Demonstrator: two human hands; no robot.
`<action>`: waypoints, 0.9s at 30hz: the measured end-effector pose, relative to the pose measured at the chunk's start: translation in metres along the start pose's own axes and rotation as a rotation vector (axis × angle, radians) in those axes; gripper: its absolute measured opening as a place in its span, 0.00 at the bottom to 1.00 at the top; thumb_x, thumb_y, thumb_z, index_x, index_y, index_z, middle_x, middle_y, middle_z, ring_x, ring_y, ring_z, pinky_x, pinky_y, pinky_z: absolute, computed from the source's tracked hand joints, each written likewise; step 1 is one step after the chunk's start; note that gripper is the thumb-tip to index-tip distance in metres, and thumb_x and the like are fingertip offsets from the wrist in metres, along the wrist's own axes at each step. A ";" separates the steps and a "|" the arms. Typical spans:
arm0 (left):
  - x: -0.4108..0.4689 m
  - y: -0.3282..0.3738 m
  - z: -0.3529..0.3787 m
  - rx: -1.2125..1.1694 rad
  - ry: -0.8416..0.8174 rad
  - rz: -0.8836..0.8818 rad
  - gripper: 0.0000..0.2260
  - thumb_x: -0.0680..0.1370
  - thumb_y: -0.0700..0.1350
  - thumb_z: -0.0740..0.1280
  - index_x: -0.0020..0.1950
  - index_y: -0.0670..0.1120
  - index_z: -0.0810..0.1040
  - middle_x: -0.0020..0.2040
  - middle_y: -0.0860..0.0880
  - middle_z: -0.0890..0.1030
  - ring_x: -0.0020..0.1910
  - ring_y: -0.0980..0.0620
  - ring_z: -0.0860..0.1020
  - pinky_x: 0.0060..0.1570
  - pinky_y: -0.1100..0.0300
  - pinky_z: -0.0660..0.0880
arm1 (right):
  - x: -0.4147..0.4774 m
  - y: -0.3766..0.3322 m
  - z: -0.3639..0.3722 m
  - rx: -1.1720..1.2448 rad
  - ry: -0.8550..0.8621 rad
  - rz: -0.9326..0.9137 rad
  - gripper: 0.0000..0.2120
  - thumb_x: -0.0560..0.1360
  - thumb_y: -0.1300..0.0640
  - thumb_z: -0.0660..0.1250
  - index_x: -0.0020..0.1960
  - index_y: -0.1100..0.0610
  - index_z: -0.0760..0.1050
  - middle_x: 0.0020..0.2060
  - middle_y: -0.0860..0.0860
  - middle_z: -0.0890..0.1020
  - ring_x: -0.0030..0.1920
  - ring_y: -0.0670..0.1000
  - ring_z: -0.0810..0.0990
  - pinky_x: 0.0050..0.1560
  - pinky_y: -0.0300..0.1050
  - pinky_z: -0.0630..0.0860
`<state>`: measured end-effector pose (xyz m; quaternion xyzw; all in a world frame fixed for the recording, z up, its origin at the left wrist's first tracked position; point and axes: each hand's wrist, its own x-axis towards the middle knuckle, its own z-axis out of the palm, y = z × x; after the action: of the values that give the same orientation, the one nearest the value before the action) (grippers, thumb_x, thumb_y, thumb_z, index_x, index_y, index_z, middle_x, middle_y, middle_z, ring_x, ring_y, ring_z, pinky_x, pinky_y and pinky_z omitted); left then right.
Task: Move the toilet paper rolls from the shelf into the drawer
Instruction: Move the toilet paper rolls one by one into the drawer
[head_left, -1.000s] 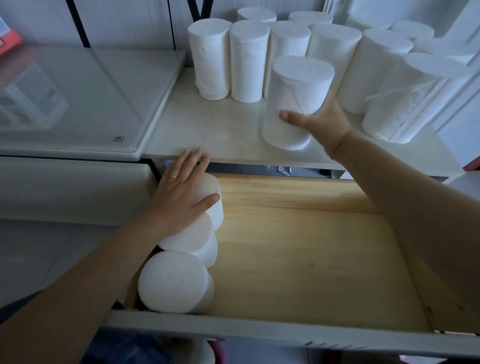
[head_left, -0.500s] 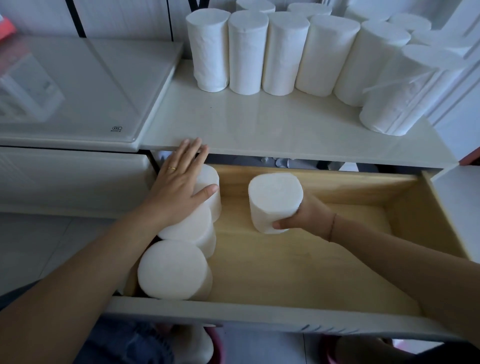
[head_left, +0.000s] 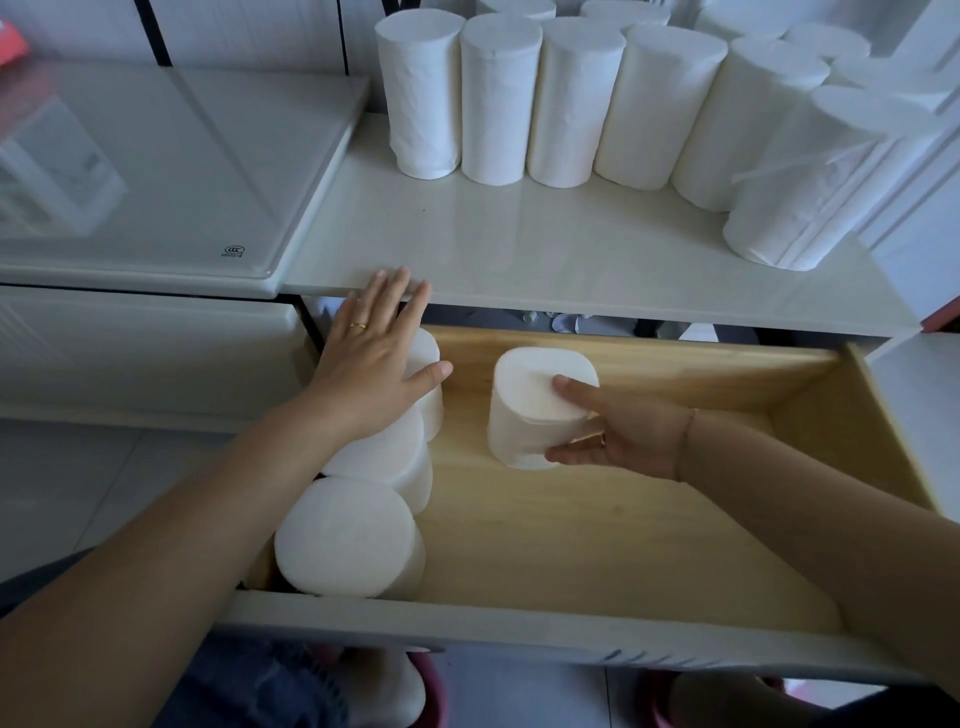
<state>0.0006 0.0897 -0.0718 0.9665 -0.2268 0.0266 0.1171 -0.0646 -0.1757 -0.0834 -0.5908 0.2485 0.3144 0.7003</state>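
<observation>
Standing upright near the back edge of the drawer (head_left: 519, 629), the roll (head_left: 524, 415) sits in the right hand (head_left: 631, 439), grip closed round it, thumb on top. The left hand (head_left: 371, 371) lies flat on the left-edge rolls (head_left: 343, 540). The roll is probably light and squashy: hold its sides gently.

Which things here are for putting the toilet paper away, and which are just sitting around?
For the job: standing rolls on the shelf; the drawer; three stored rolls, left hand resting on them; the held roll, gripped by the right hand.
Just lying about: the glossy white panel; the red thing in the corner.
</observation>
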 end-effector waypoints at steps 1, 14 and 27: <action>-0.001 0.001 0.001 0.006 0.008 -0.002 0.34 0.77 0.61 0.55 0.76 0.51 0.41 0.78 0.50 0.40 0.75 0.52 0.36 0.71 0.51 0.38 | 0.002 -0.001 0.010 0.056 0.023 -0.014 0.27 0.71 0.48 0.72 0.64 0.59 0.70 0.66 0.63 0.70 0.59 0.64 0.78 0.47 0.53 0.83; -0.004 -0.001 0.009 0.074 0.077 0.050 0.34 0.76 0.67 0.44 0.76 0.51 0.43 0.77 0.53 0.43 0.75 0.54 0.38 0.73 0.50 0.41 | 0.014 -0.010 0.048 -0.182 0.067 -0.082 0.22 0.72 0.39 0.67 0.54 0.55 0.71 0.61 0.54 0.72 0.46 0.55 0.83 0.48 0.50 0.83; -0.006 0.025 0.010 0.022 0.020 0.143 0.34 0.74 0.66 0.43 0.75 0.52 0.40 0.77 0.54 0.41 0.73 0.58 0.34 0.70 0.58 0.33 | -0.044 -0.093 -0.110 -0.109 1.087 -0.913 0.28 0.68 0.46 0.74 0.59 0.56 0.63 0.50 0.51 0.69 0.49 0.48 0.73 0.50 0.32 0.71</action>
<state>-0.0155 0.0678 -0.0771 0.9488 -0.2936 0.0472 0.1067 -0.0235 -0.3001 -0.0093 -0.7432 0.2742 -0.3373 0.5086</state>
